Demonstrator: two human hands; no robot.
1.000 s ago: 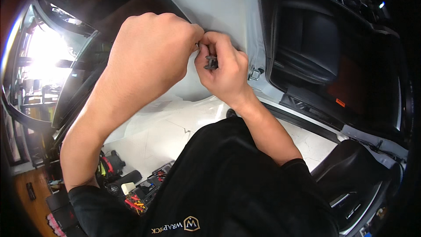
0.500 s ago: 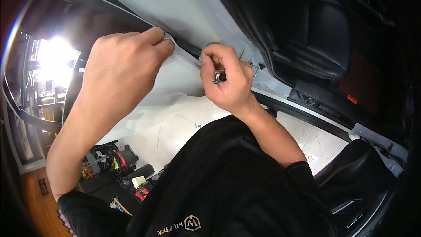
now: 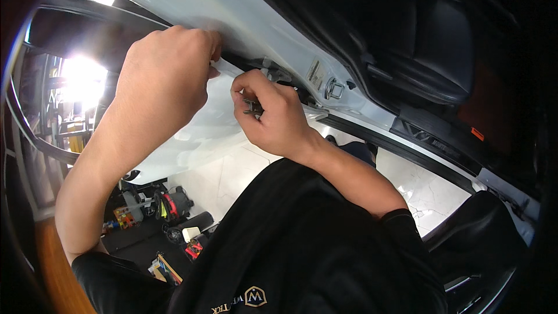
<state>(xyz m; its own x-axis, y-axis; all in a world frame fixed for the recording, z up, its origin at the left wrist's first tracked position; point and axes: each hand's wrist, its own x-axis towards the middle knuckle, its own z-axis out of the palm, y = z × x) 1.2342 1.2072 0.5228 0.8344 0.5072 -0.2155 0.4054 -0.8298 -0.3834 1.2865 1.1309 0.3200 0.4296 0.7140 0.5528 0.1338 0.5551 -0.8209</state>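
One small dark clip is cradled in the curled right hand, apparently tucked there against loss. At ten o'clock from it, the left hand is curled narrowly by the white car door; its grip cannot be told.

A black car seat and tools suggest a car workshop.

Black surface bearing a pale block, dark cylinder, red tool.
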